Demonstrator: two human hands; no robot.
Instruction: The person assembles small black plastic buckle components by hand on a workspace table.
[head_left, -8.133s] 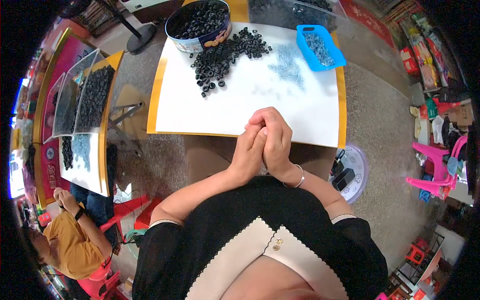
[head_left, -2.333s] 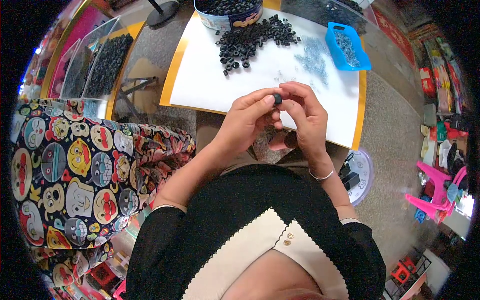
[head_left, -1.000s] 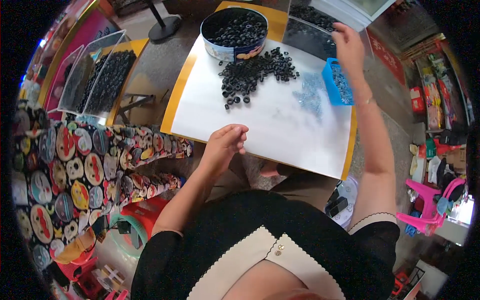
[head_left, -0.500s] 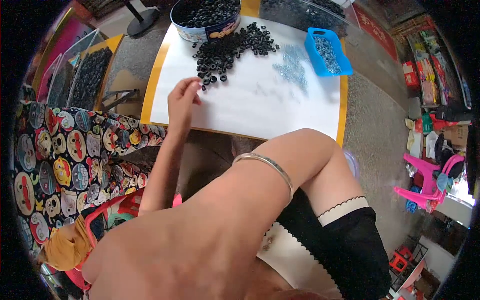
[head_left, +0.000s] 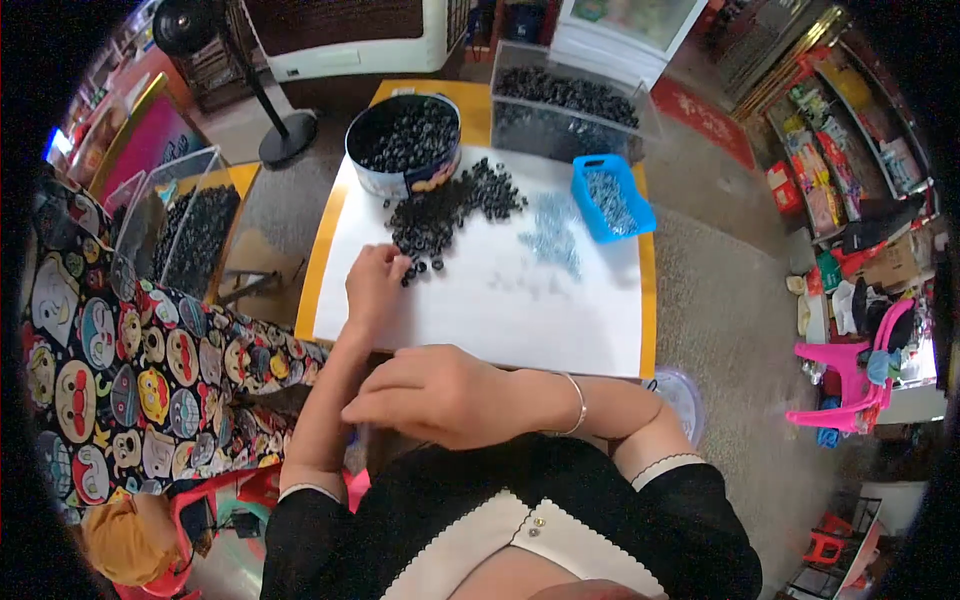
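Note:
My left hand (head_left: 376, 287) rests on the white tabletop at the near left edge of a pile of small black ring-shaped parts (head_left: 422, 217). Its fingers are bent together; anything between them is too small to make out. A few loose black rings (head_left: 437, 265) lie just beside its fingertips. My right hand (head_left: 425, 396), with a silver bangle at the wrist, is raised between my chest and the table's near edge, over my left forearm. Its fingers are curled closed, and what they hold, if anything, is hidden.
A round tin (head_left: 362, 181) of black parts stands at the back left. Behind the table's middle is a clear bin (head_left: 545, 130) of black parts. Small pale blue pieces (head_left: 553, 235) lie left of a blue basket (head_left: 640, 217). A person in patterned clothing (head_left: 150, 350) is at left.
My right hand and forearm have dropped from close before the camera to in front of my chest. My left hand stays beside the black rings. The view has tilted up, showing more beyond the table.

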